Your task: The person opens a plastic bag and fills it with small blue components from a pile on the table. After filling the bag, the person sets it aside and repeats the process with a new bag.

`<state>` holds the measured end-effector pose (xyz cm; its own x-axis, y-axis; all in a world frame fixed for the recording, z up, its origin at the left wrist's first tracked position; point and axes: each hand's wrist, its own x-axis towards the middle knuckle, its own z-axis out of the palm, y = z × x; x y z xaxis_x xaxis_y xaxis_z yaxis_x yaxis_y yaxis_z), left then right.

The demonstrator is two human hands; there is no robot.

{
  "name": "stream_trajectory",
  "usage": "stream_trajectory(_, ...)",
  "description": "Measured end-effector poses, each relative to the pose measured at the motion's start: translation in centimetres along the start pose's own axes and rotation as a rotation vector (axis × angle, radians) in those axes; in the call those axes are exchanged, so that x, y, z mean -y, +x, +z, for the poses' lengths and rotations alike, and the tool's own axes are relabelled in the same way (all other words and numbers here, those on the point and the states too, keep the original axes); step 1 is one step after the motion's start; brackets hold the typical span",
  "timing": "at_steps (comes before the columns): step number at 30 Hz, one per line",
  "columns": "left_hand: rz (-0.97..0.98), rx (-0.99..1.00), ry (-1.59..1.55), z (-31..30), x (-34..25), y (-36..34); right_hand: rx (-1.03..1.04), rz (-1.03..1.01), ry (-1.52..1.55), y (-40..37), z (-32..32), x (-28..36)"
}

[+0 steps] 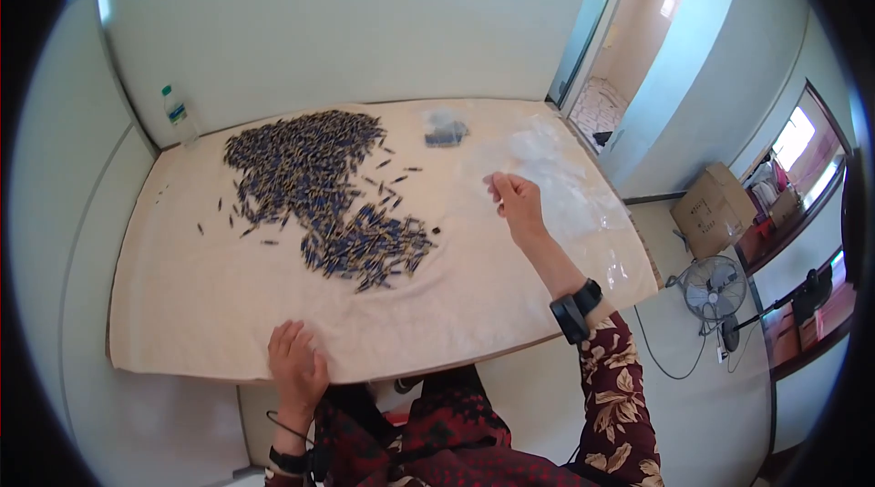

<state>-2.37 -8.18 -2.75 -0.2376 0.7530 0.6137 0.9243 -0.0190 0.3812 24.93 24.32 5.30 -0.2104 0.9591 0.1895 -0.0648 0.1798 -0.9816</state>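
Hundreds of small dark-blue pieces (310, 173) lie heaped on the table's cream cloth (200, 305), far and left. My left hand (296, 364) rests open at the near edge. My right hand (517, 200) is pinched closed beside clear plastic (570, 182).

So there's a water bottle (178, 113) standing way back in the far left corner, plus a floor fan (714, 288) and a cardboard box (714, 209) off to the right.

On table (200, 305), parts pile (319, 186) ctr-left, bags (565, 177) right, bottle (178, 115) behind-left.
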Motion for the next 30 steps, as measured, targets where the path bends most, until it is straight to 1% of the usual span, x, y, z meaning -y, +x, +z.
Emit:
stream_trajectory(1,0.013,-0.041,-0.005,-0.1,0.0,0.0,0.016,0.015,0.003,-2.0,1.0,0.2)
stream_trajectory(2,-0.012,-0.035,0.009,-0.2,-0.4,0.1,0.118,0.103,0.042,-3.9,2.1,0.2)
stream_trajectory(3,-0.029,-0.056,-0.131,-0.3,-0.9,0.2,0.226,0.199,0.080,-5.6,3.3,0.2)
stream_trajectory(4,-0.053,-0.079,-0.266,-0.4,-1.5,0.2,0.261,0.229,0.083,-7.2,4.5,0.1)
stream_trajectory(6,-0.096,-0.080,-0.381,-0.6,-2.7,0.4,0.408,0.309,0.136,-9.9,7.1,-0.2)
stream_trajectory(7,-0.196,-0.053,-0.490,-0.8,-3.3,0.5,0.483,0.345,0.166,-11.0,8.5,-0.3)
stream_trajectory(8,-0.294,-0.031,-0.601,-0.9,-3.7,0.6,0.522,0.370,0.173,-12.2,9.8,-0.2)
stream_trajectory(10,-0.399,0.036,-0.798,-0.7,-3.7,0.8,0.596,0.394,0.212,-14.1,12.1,0.2)
stream_trajectory(11,-0.421,0.025,-0.780,-0.5,-3.6,0.6,0.624,0.400,0.231,-14.8,12.9,0.2)
stream_trajectory(12,-0.453,0.034,-0.902,-0.2,-3.6,0.5,0.645,0.413,0.234,-15.3,13.6,0.2)
stream_trajectory(14,-0.507,0.043,-1.149,-0.4,-3.3,0.2,0.676,0.476,0.348,-16.1,14.8,0.0)
stream_trajectory(15,-0.513,0.039,-1.145,-0.8,-3.2,0.3,0.676,0.502,0.403,-16.2,15.1,-0.1)
stream_trajectory(16,-0.543,0.091,-1.192,-1.3,-3.2,0.3,0.679,0.507,0.403,-16.4,15.2,-0.2)
stream_trajectory(18,-0.602,0.203,-1.291,-2.1,-3.5,0.4,0.679,0.453,0.321,-16.6,15.4,-0.8)
stream_trajectory(20,-0.635,0.233,-1.289,-1.7,-2.8,0.2,0.674,0.438,0.274,-16.8,15.3,-1.7)
stream_trajectory(23,-0.684,0.298,-1.280,-1.1,-2.6,-0.3,0.748,0.386,0.217,-16.4,15.1,-3.2)
stream_trajectory(24,-0.692,0.268,-1.284,-1.2,-2.9,-0.2,0.741,0.390,0.216,-16.6,14.9,-2.6)
stream_trajectory(26,-0.700,0.203,-1.287,-1.4,-3.2,0.3,0.678,0.520,0.315,-16.7,14.7,-0.6)
stream_trajectory(27,-0.696,0.205,-1.285,-1.4,-3.1,0.4,0.649,0.581,0.367,-16.6,14.8,-0.1)
stream_trajectory(28,-0.707,0.142,-1.287,-1.3,-3.0,0.4,0.650,0.578,0.370,-16.4,14.5,-0.2)
stream_trajectory(30,-0.728,0.017,-1.289,-1.2,-3.0,0.3,0.752,0.611,0.472,-16.1,13.0,-0.3)
